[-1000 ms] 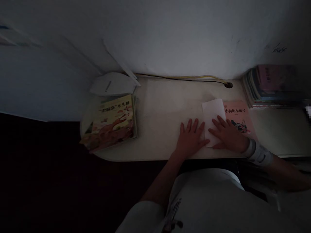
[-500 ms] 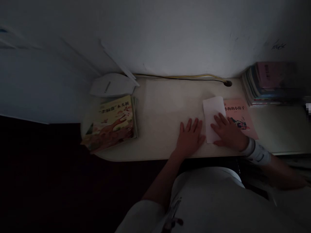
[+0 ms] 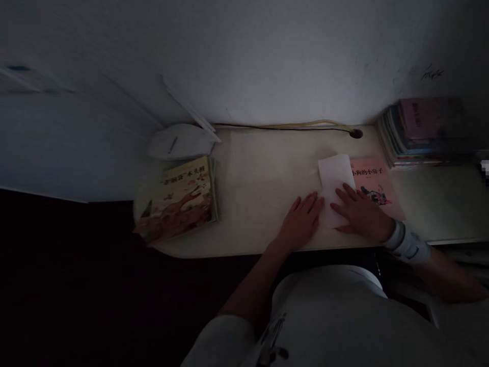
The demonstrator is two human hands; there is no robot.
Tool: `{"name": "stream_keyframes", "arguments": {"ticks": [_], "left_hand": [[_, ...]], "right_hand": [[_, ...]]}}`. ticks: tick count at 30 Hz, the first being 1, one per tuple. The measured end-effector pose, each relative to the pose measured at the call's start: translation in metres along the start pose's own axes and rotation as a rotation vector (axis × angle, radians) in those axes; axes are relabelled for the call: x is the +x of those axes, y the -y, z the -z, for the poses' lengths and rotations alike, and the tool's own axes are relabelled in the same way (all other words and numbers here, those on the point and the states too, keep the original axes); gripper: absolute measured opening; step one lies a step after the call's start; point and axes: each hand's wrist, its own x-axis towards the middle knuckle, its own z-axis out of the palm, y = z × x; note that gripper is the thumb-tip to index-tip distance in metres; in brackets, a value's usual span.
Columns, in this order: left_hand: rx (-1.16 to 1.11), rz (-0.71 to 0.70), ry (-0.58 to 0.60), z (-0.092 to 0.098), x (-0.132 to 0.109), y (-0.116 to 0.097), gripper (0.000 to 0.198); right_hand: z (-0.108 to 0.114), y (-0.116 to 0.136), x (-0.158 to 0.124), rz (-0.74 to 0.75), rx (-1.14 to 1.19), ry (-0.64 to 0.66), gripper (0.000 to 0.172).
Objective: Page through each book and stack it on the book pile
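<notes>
Under my right hand [image 3: 362, 214] lies a white sheet of paper [image 3: 336, 173], folded or narrow; I cannot tell which. Its right side meets a pink picture book [image 3: 376, 178] that lies flat, partly hidden by the hand and wrist. The right fingers are spread on the paper, gripping nothing. My left hand [image 3: 300, 221] rests flat on the pale desk [image 3: 260, 188], just left of the paper, its fingers stretched out and its thumb side close to the paper's edge.
A stack of picture books [image 3: 179, 199] stands at the desk's left end, in front of a white router [image 3: 179, 142] with antennas. Cables [image 3: 275, 125] run along the wall into a round hole [image 3: 356, 133]. Another pile of books [image 3: 428, 132] stands at the back right.
My left hand has shifted slightly toward the paper, and its fingers have come closer together. The right hand stays spread on the paper. The view has tilted a little.
</notes>
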Motion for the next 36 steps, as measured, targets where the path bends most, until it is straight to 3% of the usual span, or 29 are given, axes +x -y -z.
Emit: {"name": "stream_keyframes", "arguments": {"ticks": [4,9,14,19,25,31,36], "left_hand": [[0.010,0.052,0.037,0.014,0.016,0.002,0.046],[-0.058,0.008,0.139,0.032,0.068,0.026,0.045],[0.004,-0.196,0.179,0.044,0.115,0.049,0.039],[0.030,-0.353,0.236,0.055,0.136,0.052,0.024],[0.166,-0.468,0.232,0.055,0.132,0.036,0.018],[0.211,-0.604,0.216,0.047,0.094,0.014,0.016],[0.079,-0.542,0.122,0.038,0.062,0.015,0.016]], "right_hand": [[0.001,0.000,0.001,0.019,-0.011,0.002,0.060],[0.001,-0.001,0.001,0.042,-0.019,0.003,0.060],[0.003,-0.001,0.001,0.038,-0.009,0.013,0.059],[0.003,-0.002,0.000,0.042,0.011,0.006,0.058],[0.001,-0.003,0.000,0.044,0.009,-0.004,0.059],[-0.003,0.000,0.000,0.019,0.041,-0.073,0.069],[-0.006,0.008,-0.004,-0.051,0.089,-0.100,0.058]]}}
